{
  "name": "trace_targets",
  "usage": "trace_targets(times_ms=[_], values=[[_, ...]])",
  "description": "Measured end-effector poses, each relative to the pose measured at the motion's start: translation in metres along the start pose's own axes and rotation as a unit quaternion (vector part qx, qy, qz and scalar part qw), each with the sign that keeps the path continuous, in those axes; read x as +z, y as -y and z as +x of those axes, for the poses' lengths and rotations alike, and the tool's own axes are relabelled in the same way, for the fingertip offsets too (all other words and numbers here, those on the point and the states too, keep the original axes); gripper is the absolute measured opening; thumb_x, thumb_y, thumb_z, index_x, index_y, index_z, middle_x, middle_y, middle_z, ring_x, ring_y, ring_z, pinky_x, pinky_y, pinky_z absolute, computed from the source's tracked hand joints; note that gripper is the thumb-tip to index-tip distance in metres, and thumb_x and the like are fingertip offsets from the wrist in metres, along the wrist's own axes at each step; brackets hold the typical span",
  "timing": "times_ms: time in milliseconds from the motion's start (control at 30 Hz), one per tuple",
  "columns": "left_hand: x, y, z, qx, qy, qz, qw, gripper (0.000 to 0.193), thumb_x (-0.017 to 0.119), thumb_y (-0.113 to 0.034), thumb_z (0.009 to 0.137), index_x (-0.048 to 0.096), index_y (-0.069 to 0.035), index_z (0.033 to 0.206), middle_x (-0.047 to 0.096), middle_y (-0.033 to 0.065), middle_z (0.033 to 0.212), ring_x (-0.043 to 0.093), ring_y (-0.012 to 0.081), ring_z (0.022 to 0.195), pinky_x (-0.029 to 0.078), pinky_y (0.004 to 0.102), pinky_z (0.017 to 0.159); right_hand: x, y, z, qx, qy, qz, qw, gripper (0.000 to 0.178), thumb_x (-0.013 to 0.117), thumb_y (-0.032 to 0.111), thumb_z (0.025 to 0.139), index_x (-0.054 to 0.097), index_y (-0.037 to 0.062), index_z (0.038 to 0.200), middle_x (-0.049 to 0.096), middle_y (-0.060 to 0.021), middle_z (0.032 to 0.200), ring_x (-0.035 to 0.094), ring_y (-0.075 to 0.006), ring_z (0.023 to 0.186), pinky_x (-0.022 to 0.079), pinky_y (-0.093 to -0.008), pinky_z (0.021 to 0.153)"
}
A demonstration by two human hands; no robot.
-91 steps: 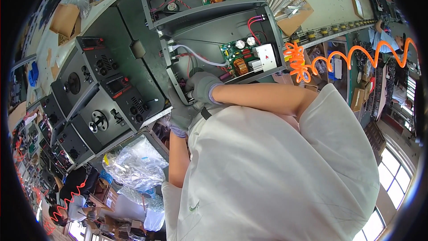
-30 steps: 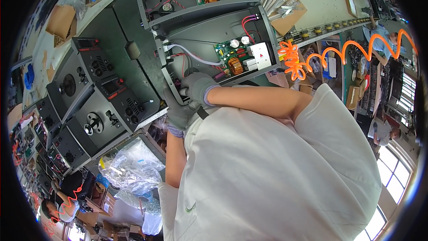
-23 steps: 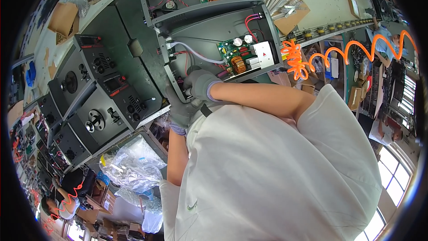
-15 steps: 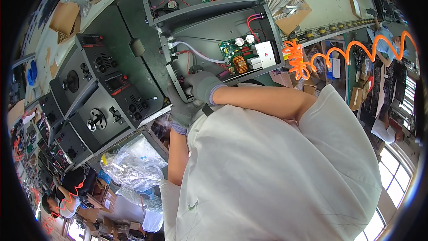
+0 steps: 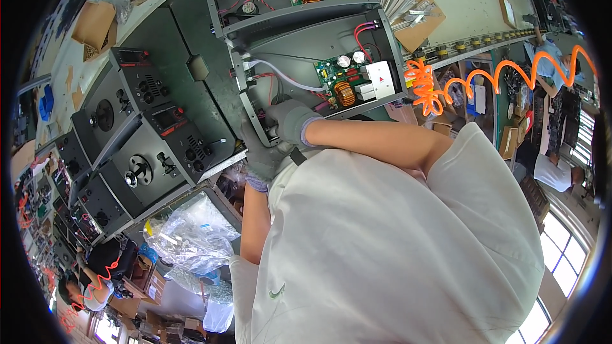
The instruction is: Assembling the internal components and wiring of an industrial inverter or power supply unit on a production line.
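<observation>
An open dark metal housing (image 5: 299, 48) lies in front of me, a green circuit board (image 5: 331, 76) with a copper coil (image 5: 345, 93) and a white block (image 5: 383, 80) inside it. Both my hands wear grey gloves and meet at its near left corner. My right hand (image 5: 292, 121) reaches over the near wall, fingers curled against the inside of the end panel (image 5: 257, 122). Outside that panel is my left hand (image 5: 260, 158), bent around the corner. Whatever the fingertips pinch is hidden by the gloves. A white cable (image 5: 287, 78) and red wires run from the panel to the board.
A second open housing (image 5: 268, 16) adjoins on the far side. Finished-looking dark units (image 5: 169, 134) stand at left. Clear plastic bags (image 5: 194, 229) lie below them. An orange coiled hose (image 5: 421, 86) hangs at right, near a carton of metal parts (image 5: 408, 9). Other people work farther off.
My hands stay at the same corner, with only slight shifts of the right fingers. The housing appears almost unmoved.
</observation>
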State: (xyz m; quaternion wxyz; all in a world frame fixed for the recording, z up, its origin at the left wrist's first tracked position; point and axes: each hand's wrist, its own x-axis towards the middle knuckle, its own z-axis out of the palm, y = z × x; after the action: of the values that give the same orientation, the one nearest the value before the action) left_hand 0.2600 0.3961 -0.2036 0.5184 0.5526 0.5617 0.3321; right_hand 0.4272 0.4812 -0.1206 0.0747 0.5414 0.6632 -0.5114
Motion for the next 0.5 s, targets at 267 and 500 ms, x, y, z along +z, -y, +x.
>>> trace_targets(times_ms=[267, 500], values=[[-0.002, -0.012, 0.003, -0.004, 0.018, -0.031, 0.999, 0.131, 0.099, -0.02, 0.057, 0.015, 0.002, 0.155, 0.047, 0.0133, 0.131, 0.055, 0.0258, 0.115, 0.05, 0.0378, 0.099, 0.004, -0.007, 0.005, -0.022, 0.03, 0.0, 0.999, 0.027, 0.066, 0.026, 0.088, 0.072, 0.0116, 0.11, 0.073, -0.0171, 0.105, 0.069, -0.0368, 0.099, 0.053, -0.0452, 0.089], [-0.016, -0.005, -0.006, -0.023, 0.082, -0.083, 0.993, 0.103, 0.086, -0.025, 0.082, 0.016, -0.002, 0.155, 0.057, 0.014, 0.133, 0.059, 0.0231, 0.12, 0.052, 0.0379, 0.098, 0.012, 0.003, 0.002, -0.043, 0.012, -0.134, 0.99, 0.027, 0.064, 0.027, 0.09, 0.071, 0.0073, 0.107, 0.072, -0.019, 0.098, 0.07, -0.0379, 0.093, 0.054, -0.0472, 0.086]])
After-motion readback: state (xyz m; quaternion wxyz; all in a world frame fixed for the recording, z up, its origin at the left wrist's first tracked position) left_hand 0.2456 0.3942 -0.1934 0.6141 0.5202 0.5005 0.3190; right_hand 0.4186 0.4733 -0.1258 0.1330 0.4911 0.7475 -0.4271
